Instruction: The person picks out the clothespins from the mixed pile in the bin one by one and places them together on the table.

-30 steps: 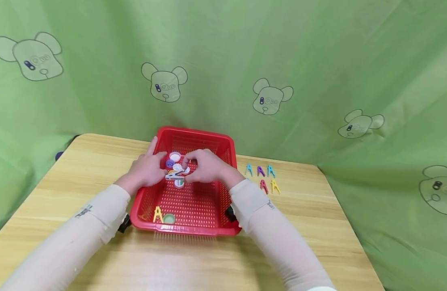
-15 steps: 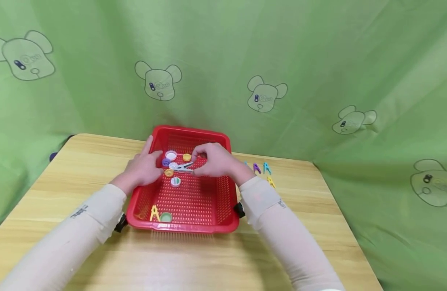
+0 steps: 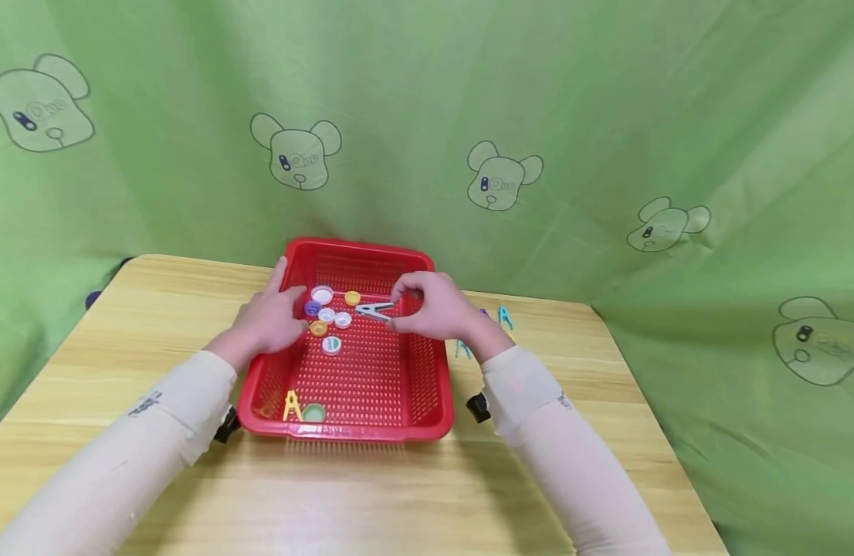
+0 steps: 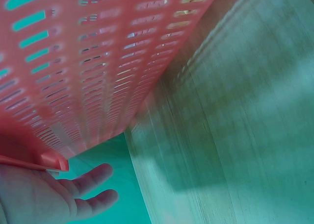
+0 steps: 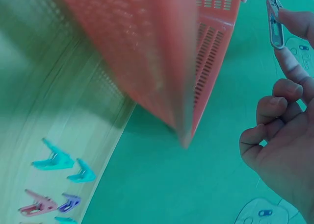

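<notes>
My right hand (image 3: 437, 309) pinches a light grey clothespin (image 3: 366, 310) between thumb and index finger, above the right half of the red basket (image 3: 343, 432). Its two legs spread toward the fingertips, and the other fingers curl toward the palm in the right wrist view. My left hand (image 3: 263, 320) rests over the basket's left rim, thumb on the inner side. Two nearly straight fingers (image 4: 95, 177) show beyond the rim in the left wrist view. Inside the basket are white caps (image 3: 322, 295), orange caps (image 3: 318, 328), a purple cap (image 3: 313, 309) and a white-and-green cap (image 3: 331, 345).
In the basket's near left corner a yellow clothespin (image 3: 292, 405) leans beside a green cap (image 3: 313, 413). Right of the basket, several clothespins lie on the wooden table (image 3: 573, 386), among them a blue one (image 3: 505, 316) and a red one (image 5: 37, 203). A green curtain (image 3: 399, 93) hangs behind.
My right hand has moved right with the grey clothespin, away from the left hand and the caps, which show more fully. My left hand stays on the rim; the head view has shifted slightly.
</notes>
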Available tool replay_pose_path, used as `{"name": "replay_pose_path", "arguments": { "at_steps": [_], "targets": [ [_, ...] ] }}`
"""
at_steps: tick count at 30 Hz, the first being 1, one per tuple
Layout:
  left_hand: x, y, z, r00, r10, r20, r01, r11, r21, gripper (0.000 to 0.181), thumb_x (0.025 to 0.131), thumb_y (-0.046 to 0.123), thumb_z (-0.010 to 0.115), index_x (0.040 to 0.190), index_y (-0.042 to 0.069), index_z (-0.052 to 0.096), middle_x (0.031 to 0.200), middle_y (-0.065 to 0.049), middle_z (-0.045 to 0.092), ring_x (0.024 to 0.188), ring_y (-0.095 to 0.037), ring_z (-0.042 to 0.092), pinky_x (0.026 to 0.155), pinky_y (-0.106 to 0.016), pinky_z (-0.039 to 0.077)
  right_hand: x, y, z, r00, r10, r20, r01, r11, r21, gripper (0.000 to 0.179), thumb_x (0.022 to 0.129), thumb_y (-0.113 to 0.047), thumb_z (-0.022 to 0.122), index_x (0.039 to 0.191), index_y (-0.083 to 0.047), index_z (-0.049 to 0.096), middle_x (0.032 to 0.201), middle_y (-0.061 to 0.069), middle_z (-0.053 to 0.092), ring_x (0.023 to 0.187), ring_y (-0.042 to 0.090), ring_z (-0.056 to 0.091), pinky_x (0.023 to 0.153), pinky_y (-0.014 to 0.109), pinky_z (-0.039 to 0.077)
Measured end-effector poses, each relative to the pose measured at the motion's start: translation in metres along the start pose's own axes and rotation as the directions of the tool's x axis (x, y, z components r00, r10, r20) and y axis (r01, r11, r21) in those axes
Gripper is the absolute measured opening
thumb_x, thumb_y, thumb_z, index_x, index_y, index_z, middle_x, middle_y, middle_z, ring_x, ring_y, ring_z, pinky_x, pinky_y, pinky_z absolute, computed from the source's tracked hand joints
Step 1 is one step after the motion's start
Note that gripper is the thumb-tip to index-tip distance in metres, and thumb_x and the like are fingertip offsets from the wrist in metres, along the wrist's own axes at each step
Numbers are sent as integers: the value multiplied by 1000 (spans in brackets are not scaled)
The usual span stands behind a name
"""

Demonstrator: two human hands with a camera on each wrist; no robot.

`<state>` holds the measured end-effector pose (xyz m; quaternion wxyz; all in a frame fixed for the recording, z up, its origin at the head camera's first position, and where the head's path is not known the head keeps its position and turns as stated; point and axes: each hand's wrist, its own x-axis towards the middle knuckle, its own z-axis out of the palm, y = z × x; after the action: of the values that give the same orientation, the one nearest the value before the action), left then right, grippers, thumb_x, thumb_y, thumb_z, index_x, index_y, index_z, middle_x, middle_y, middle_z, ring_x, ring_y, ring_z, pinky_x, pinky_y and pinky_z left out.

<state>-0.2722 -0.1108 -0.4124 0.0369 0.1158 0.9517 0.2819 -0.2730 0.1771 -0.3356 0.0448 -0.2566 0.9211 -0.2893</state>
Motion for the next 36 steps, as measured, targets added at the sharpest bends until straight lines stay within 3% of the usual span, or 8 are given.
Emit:
{"name": "replay_pose_path", "arguments": {
  "at_steps": [9,14,20,25,36],
  "targets": [
    [-1,2,0,1000,-2,0,2,1000,-15,67,91,15,64,151,-2,40,164,-10,-20,119,-57,47,79,-59,56,-25,26,-6,984,18,-179,-8,998,61,25,77,-22,86,93,-18,67,73,10,47,68,21,41,57,34,34],
    [-2,2,0,1000,2,1,-2,1000,-23,68,91,14,64,151,-2,39,164,-9,-21,117,-57,49,75,-56,58,-35,35,-7,959,66,-276,-32,992,126,28,76,-20,86,96,-10,69,73,12,39,68,20,35,59,33,29],
    [-3,2,-1,1000,1,-3,-1,999,-40,69,90,13,65,152,-1,38,164,-8,-22,114,-57,51,67,-51,60,-49,46,-5,922,124,-366,-56,980,191,27,75,-21,86,94,-13,68,74,7,40,65,20,34,57,32,29],
    [-3,2,-1,1000,5,6,-5,999,-46,69,91,14,65,152,-2,38,163,-9,-23,115,-58,49,67,-51,60,-62,58,1,879,157,-449,-70,976,205,26,74,-17,87,91,-13,67,74,6,41,66,19,36,58,31,30],
    [-4,2,-3,1000,13,6,-12,997,-73,68,92,13,64,152,-3,37,163,-7,-23,114,-57,51,67,-52,60,-94,73,9,754,275,-597,-162,958,237,26,73,-15,88,87,-11,67,80,6,47,67,20,37,56,29,32]
  ]
}}
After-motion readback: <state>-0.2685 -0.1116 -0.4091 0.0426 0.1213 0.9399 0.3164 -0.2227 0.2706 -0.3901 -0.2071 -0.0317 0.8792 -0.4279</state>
